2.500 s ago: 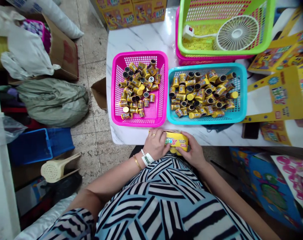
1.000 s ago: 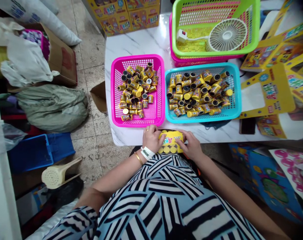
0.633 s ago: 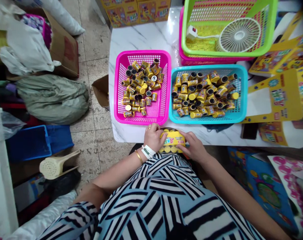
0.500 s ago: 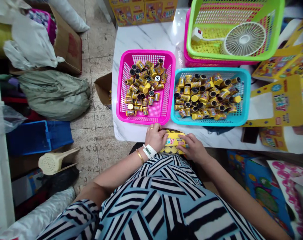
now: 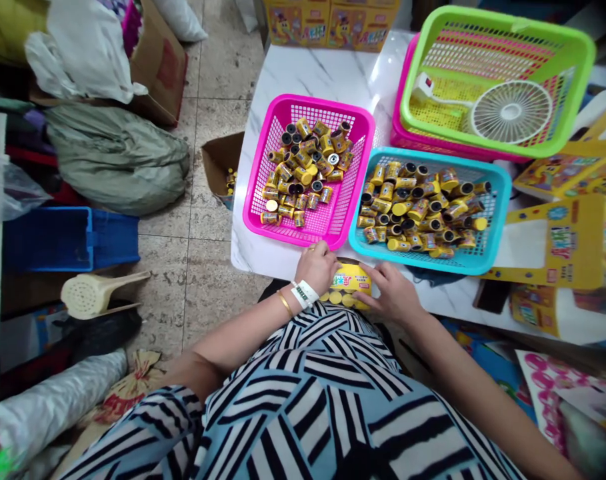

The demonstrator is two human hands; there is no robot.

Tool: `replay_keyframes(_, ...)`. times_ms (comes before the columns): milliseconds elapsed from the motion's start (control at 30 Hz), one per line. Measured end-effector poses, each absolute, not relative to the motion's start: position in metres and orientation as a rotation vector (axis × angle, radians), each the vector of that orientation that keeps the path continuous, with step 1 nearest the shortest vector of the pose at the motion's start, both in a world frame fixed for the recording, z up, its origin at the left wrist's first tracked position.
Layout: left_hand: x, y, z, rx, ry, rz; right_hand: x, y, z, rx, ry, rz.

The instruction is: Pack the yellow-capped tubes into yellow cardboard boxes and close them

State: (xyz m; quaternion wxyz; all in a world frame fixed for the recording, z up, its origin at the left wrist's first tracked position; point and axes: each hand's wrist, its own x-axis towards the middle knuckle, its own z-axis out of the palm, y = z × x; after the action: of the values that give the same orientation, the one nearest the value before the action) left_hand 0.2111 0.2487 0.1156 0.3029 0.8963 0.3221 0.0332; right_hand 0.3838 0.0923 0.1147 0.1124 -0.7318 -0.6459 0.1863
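Note:
At the near edge of the white marble table (image 5: 327,73), both my hands close on a small yellow box (image 5: 351,283) filled with round yellow-capped tubes. My left hand (image 5: 319,265) grips its left end and my right hand (image 5: 391,292) holds its right end. Just beyond stand a pink basket (image 5: 355,183) and a cyan basket (image 5: 500,200), each holding several small yellow tubes.
A green basket (image 5: 577,100) with a small white fan (image 5: 511,111) sits stacked on another pink basket at the back right. Flat yellow box blanks (image 5: 567,233) lie to the right. On the floor at left are a blue crate (image 5: 67,238), bags, a cardboard box and a cream stool.
My view has swung and tilted to the left, so the table appears shifted right. Both hands stay on the yellow box at the table edge, turning it slightly.

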Motion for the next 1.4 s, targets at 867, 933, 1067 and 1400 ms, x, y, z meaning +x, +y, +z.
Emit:
replay_keyframes(867, 0.150, 0.238, 0.110, 2.071, 0.939, 0.512, 0.393, 0.096, 0.102, -1.935, -1.853, 0.610)
replay_keyframes(933, 0.149, 0.238, 0.116, 2.201, 0.956, 0.502, 0.394, 0.095, 0.101, -1.923, -1.847, 0.642)
replay_keyframes(1067, 0.157, 0.244, 0.131, 2.416, 0.934, 0.342, 0.394, 0.092, 0.098, -1.888, -1.810, 0.695)
replay_keyframes(1400, 0.196, 0.256, 0.140, 2.543, 0.840, -0.078, 0.397, 0.094, 0.098, -1.867, -1.811, 0.731)
